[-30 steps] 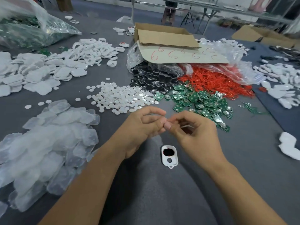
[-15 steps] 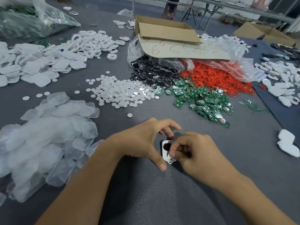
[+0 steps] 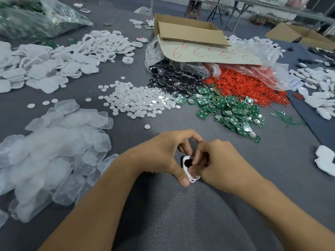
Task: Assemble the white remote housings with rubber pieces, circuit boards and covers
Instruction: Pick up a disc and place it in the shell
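A white remote housing (image 3: pixel 188 169) with a dark round opening lies on the grey table (image 3: pixel 181 214) between my hands. My left hand (image 3: pixel 163 154) curls round it, thumb against its near left edge and forefinger arched over its far end. My right hand (image 3: pixel 217 163) covers its right side, fingertips curled down onto the housing; what they pinch is hidden. Green circuit boards (image 3: pixel 230 109), red rubber rings (image 3: pixel 248 86), black pieces (image 3: pixel 174 78) and white round discs (image 3: pixel 137 102) lie in heaps beyond.
Clear soft covers (image 3: pixel 54 147) are heaped at the left. White housings and frames (image 3: pixel 59 57) lie at the far left, more white parts (image 3: pixel 319 91) at the right. A cardboard box (image 3: pixel 188 31) and plastic bags stand at the back.
A second ago both hands were raised, pinching a small piece above the housing. They have since come down onto the housing and now hold it on the table.
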A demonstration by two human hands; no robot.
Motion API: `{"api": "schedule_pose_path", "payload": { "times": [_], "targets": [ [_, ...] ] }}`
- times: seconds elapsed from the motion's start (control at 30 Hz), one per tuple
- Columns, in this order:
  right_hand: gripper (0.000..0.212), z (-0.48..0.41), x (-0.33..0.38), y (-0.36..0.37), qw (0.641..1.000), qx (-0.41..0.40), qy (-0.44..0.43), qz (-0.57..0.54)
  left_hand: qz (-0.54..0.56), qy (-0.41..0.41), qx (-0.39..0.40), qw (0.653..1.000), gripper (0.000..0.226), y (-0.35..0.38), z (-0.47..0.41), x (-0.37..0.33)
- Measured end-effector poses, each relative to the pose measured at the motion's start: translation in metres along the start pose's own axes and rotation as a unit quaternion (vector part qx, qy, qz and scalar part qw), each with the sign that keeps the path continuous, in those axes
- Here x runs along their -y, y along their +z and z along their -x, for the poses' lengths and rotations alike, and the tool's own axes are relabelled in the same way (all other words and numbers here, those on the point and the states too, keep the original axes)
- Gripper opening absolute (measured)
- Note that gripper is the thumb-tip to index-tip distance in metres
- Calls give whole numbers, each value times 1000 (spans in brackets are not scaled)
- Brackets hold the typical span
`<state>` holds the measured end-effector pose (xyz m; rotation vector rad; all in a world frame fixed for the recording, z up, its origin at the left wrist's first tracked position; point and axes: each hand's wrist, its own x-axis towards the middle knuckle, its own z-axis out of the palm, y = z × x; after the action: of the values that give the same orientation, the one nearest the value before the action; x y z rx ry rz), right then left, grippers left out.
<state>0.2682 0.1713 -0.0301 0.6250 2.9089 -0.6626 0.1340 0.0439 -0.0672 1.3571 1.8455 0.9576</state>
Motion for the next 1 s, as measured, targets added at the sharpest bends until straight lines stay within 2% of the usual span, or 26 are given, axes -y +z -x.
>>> {"api": "schedule_pose_path", "payload": {
  "times": [0.13, 0.37, 0.63, 0.83, 0.9, 0.93, 1.0],
  "targets": [
    [15, -2, 4, 0, 995, -17, -82, 62, 17, 15, 1, 1000, 87, 0, 0, 0],
    [23, 14, -11, 17, 985, -126, -65, -100, -6, -5, 18, 1000, 90, 0, 0, 2],
    [25, 18, -17, 20, 974, -167, -55, -145, -26, 0, 23, 999, 85, 0, -1, 4],
    [28, 20, -10, 22, 936, -245, -16, -250, 1, -23, 26, 999, 85, -5, 7, -7],
    [27, 17, 4, 27, 925, -259, -11, -278, 30, -27, -7, 999, 75, -16, 15, -12],
    [24, 15, 16, 32, 921, -259, -17, -291, 43, -27, -48, 998, 62, -25, 23, -13],
    [18, 6, 46, 44, 925, -241, -57, -289, 37, -37, -181, 982, 47, -46, 47, -7]
  ]
}}
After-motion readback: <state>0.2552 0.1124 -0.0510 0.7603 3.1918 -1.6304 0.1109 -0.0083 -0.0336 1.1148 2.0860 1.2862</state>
